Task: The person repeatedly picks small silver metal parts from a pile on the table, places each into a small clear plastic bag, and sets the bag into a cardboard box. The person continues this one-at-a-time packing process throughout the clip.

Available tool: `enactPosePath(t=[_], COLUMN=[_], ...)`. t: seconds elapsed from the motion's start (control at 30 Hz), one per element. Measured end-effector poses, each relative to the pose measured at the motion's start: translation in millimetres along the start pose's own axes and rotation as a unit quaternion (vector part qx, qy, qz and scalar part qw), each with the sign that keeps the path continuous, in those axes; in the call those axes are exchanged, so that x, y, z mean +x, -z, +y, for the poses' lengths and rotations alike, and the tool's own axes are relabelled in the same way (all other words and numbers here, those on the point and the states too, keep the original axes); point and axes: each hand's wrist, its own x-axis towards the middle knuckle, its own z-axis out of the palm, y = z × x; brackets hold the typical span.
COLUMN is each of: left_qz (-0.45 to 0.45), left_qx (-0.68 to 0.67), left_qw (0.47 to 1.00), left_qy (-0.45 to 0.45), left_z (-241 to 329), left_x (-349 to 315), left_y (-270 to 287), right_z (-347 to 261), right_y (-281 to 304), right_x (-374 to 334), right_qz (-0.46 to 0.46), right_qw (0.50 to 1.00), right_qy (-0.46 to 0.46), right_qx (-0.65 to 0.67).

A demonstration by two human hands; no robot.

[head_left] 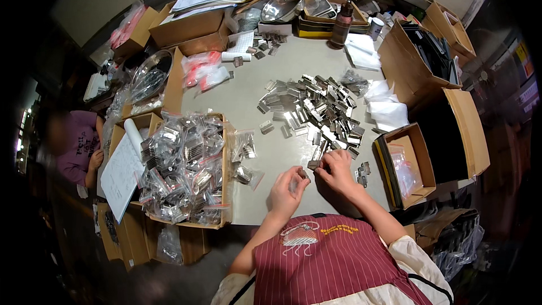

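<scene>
Near the front edge of the table, my left hand (287, 191) is closed around a small metal piece (304, 174). Something clear, like a plastic bag (293, 185), shows against its palm. My right hand (337, 170) pinches another small metal piece (314, 165) between thumb and fingers, close beside the left hand. Just beyond both hands spreads a loose pile of shiny, bent metal pieces (319, 107). To the right of my right hand lie a few more metal pieces (363, 174).
On the left, a cardboard box (226, 192) overflows with bagged metal parts (186, 164); papers (121, 175) lean beside it. At right stand a small open box (426, 178) and larger cartons (468, 130). A brown bottle (340, 27) stands at the back. Another person (79, 141) is at far left.
</scene>
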Motion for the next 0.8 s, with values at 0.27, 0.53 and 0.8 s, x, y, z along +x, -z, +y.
enactPosePath(t=[0.27,0.53,0.8], left_qz=[0.011,-0.059,-0.06], left_qx=[0.009,0.0,-0.018], left_qw=[1.0,0.982,0.987], left_qy=[-0.003,-0.181,-0.151], left_z=[-1.9,8.1,17.5], left_x=[-1.9,4.3,7.2], left_y=[2.3,2.4,-3.2], right_z=[3.1,-13.7,-21.8], right_y=[44.9,90.1,59.8], right_x=[11.1,15.1,15.1], right_qz=[-0.129,-0.197,-0.183], right_qw=[0.924,0.799,0.769], right_qy=[-0.211,-0.227,-0.269], right_qx=[0.292,0.521,0.55])
